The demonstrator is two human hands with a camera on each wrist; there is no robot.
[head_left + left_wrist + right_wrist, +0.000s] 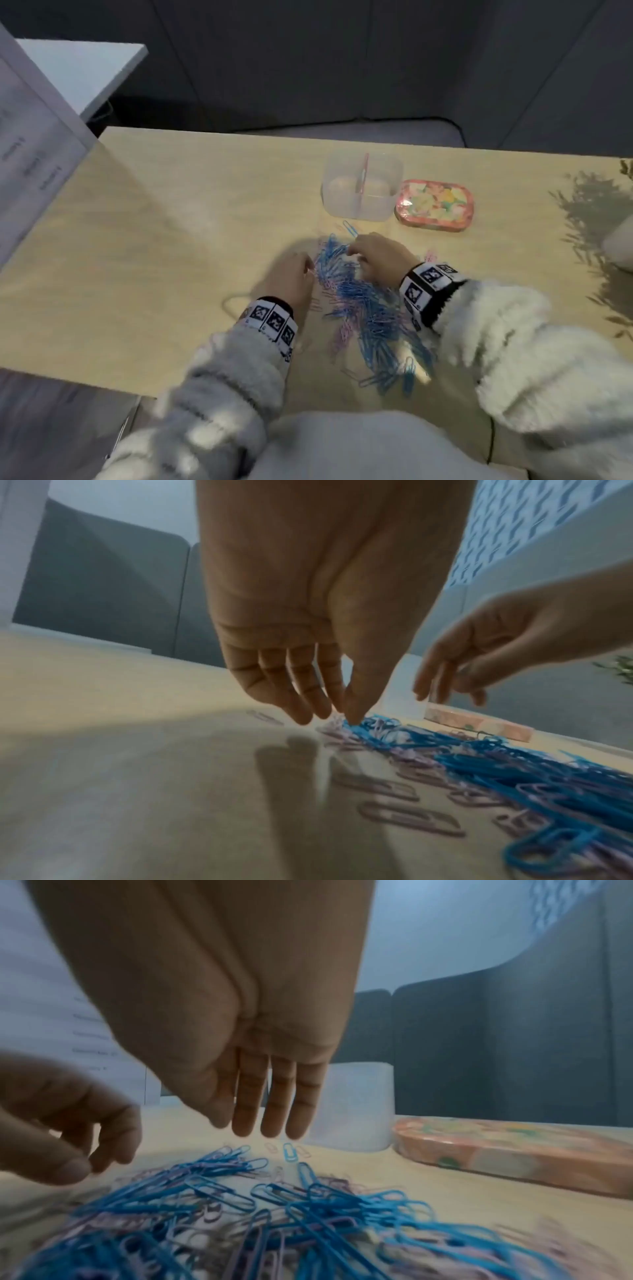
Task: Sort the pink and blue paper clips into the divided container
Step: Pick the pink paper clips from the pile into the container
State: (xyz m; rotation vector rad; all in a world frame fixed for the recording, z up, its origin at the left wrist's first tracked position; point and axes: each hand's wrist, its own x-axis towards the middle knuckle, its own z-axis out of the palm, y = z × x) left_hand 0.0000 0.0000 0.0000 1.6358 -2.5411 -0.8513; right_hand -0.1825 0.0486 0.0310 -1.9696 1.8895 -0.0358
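A loose pile of blue and pink paper clips (363, 308) lies on the wooden table (171, 257) in front of me. Behind it stands the clear divided container (363, 185) with a pink divider; I cannot make out any clips inside. My left hand (308, 267) is at the pile's left edge, its straight fingers (301, 707) pointing down and the thumb tip touching blue clips (373, 734). My right hand (260, 1129) hovers over the pile's far end with straight fingers and nothing in them. One blue clip (289, 1152) lies alone between pile and container.
A flat tin with a floral lid (433, 205) lies just right of the container. A printed sheet (34, 154) stands at the left. A white object (620, 243) sits at the right edge among plant shadows. Several pink clips (407, 818) lie scattered left of the pile.
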